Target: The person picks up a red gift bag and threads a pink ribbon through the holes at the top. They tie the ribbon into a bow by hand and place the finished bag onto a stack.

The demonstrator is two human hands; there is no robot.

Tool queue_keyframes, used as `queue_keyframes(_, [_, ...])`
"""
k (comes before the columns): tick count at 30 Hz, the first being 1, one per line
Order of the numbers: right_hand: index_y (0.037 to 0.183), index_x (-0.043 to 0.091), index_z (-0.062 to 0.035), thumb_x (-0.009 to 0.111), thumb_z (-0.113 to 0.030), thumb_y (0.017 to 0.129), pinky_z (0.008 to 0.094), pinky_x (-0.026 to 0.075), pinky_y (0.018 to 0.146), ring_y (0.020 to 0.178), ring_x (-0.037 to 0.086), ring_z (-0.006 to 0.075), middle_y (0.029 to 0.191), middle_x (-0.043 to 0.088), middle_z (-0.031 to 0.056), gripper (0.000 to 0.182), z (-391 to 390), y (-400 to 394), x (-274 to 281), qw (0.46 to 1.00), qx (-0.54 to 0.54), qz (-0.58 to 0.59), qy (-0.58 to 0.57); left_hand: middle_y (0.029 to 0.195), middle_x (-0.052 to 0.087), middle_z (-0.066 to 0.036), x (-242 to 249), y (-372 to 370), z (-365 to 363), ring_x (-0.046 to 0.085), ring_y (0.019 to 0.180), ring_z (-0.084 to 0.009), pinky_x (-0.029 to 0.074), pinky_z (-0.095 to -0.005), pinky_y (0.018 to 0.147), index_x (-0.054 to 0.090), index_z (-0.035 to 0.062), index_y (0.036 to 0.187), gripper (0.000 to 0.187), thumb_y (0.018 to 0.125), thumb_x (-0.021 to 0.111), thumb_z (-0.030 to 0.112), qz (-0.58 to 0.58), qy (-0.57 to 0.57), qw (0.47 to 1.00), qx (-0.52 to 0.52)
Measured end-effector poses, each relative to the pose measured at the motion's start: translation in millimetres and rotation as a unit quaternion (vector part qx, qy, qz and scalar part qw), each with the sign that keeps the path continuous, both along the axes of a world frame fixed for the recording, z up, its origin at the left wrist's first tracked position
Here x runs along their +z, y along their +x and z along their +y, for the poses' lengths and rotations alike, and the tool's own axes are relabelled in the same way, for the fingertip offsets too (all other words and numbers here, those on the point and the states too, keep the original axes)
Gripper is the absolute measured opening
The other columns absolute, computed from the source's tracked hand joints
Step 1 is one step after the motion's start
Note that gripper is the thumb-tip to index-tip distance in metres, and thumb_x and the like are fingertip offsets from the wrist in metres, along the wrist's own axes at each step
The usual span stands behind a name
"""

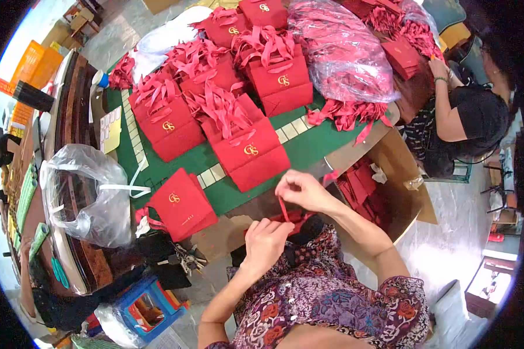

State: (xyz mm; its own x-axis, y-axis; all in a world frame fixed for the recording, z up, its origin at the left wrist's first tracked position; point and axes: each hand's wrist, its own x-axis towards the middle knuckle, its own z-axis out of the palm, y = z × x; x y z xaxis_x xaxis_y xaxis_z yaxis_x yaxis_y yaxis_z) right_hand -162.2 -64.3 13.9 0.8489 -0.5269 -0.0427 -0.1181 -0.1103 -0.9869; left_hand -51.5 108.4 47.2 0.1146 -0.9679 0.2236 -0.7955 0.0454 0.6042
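Note:
My right hand [301, 191] is raised, its thumb and forefinger pinching a thin red ribbon [282, 208] that runs down toward my other hand. Lower and to the left, my left hand [266, 241] is closed at a red paper bag [296, 218] over my lap, mostly hidden by my fingers. In front of me, on the green table top [308, 145], stands a red gift bag [250, 148] with gold lettering and loose ribbon ends on top. Flat red bags [183, 205] lie stacked at the table's near edge.
An open cardboard box [404, 168] with red bags is at my right. A plastic-wrapped bundle of red ribbons [346, 52] lies across the table. Another person [477, 113] works at the far right. To the left are a clear plastic bag [84, 195] and keys [187, 257].

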Motion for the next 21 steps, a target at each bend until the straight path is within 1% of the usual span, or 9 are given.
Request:
queue_keyframes(5, [0.099,0.07,-0.0025,0.069,-0.013,0.093,0.0259,0.046,0.071,0.08,0.056,0.0089,0.092,0.061,0.003,0.012,-0.1,-1.8,24.9,0.985,-0.12,0.043,-0.114,0.08,0.071,-0.009,-7.3,28.0,-15.1,0.066,0.07,-0.0264,0.052,-0.0391,0.066,0.071,0.009,0.093,0.013,0.082,0.076,0.014,0.088,0.046,0.987,0.123])
queue_keyframes(7, [0.096,0.071,-0.0024,0.07,-0.015,0.092,0.0266,0.046,0.067,0.075,0.057,0.0089,0.087,0.062,0.0032,0.014,10.3,-18.7,38.8,0.986,-0.145,0.066,-0.047,0.079,0.071,-0.01,-3.5,38.2,-17.4,0.069,0.071,-0.0236,0.054,-0.0365,0.067,0.07,0.0059,0.093,0.013,0.083,0.076,0.012,0.116,0.078,0.978,0.152])
queue_keyframes(8, [0.093,0.071,-0.0022,0.071,-0.019,0.091,0.0299,0.048,0.063,0.07,0.061,0.0143,0.082,0.065,0.0064,0.017,15.2,-28.8,40.3,0.985,-0.125,0.088,-0.073,0.079,0.071,-0.01,-3.6,41.5,-17.8,0.069,0.071,-0.0236,0.054,-0.0365,0.067,0.07,0.0059,0.093,0.013,0.083,0.076,0.012,0.115,0.078,0.978,0.155])
queue_keyframes(11, [0.104,0.073,-0.003,0.071,-0.024,0.092,0.0287,0.05,0.064,0.073,0.06,0.0098,0.087,0.068,0.0045,0.024,39.4,-55.9,11.3,0.994,-0.014,0.103,-0.038,0.079,0.071,-0.01,-2.9,47.7,-20.5,0.069,0.07,-0.0205,0.054,-0.033,0.067,0.068,0.0038,0.091,0.012,0.083,0.075,0.01,0.168,0.072,0.966,0.181])
queue_keyframes(13, [0.117,0.069,-0.0051,0.069,-0.026,0.094,0.0264,0.051,0.066,0.077,0.06,0.009,0.091,0.067,-0.0005,0.031,55.0,-51.4,4.8,0.951,-0.004,0.179,0.251,0.08,0.072,-0.01,7.0,48.5,-22.3,0.069,0.069,-0.0188,0.054,-0.0305,0.065,0.068,0.0027,0.09,0.011,0.083,0.075,0.009,0.23,0.094,0.953,0.175])
queue_keyframes(14, [0.129,0.063,-0.0081,0.065,-0.03,0.098,0.0246,0.049,0.071,0.083,0.057,0.0082,0.1,0.064,-0.0024,0.038,56.6,-54.1,-4.2,0.937,0.003,0.135,0.323,0.08,0.072,-0.01,11.2,47.4,-22.4,0.069,0.069,-0.0188,0.054,-0.0305,0.065,0.068,0.0027,0.09,0.011,0.083,0.075,0.009,0.231,0.093,0.952,0.176])
queue_keyframes(17, [0.132,0.061,-0.0075,0.062,-0.035,0.099,0.0237,0.047,0.071,0.081,0.056,0.0076,0.098,0.061,-0.0044,0.043,56.5,-51.2,-11.7,0.839,-0.047,0.039,0.541,0.079,0.071,-0.009,27.7,43.4,-17.7,0.066,0.067,-0.0199,0.053,-0.032,0.067,0.068,0.003,0.089,0.012,0.082,0.075,0.009,0.225,0.093,0.953,0.182])
queue_keyframes(19, [0.126,0.062,-0.0078,0.059,-0.038,0.101,0.0237,0.046,0.069,0.079,0.055,0.007,0.096,0.059,-0.0053,0.04,53.9,-41.7,-7.9,0.807,-0.062,0.057,0.585,0.076,0.068,-0.007,40.5,42.8,-12.6,0.063,0.065,-0.02,0.049,-0.0341,0.067,0.068,0.0057,0.087,0.011,0.08,0.076,0.009,0.114,0.03,0.982,0.147])
queue_keyframes(21, [0.113,0.065,-0.0102,0.057,-0.038,0.102,0.0245,0.047,0.067,0.078,0.057,0.0076,0.093,0.061,-0.0055,0.031,52.3,-35.1,-20.5,0.628,0.005,-0.07,0.775,0.074,0.066,-0.005,49.8,41.7,-7.2,0.06,0.065,-0.0219,0.045,-0.0359,0.066,0.067,0.0085,0.085,0.011,0.078,0.076,0.008,0.077,0.009,0.988,0.134])
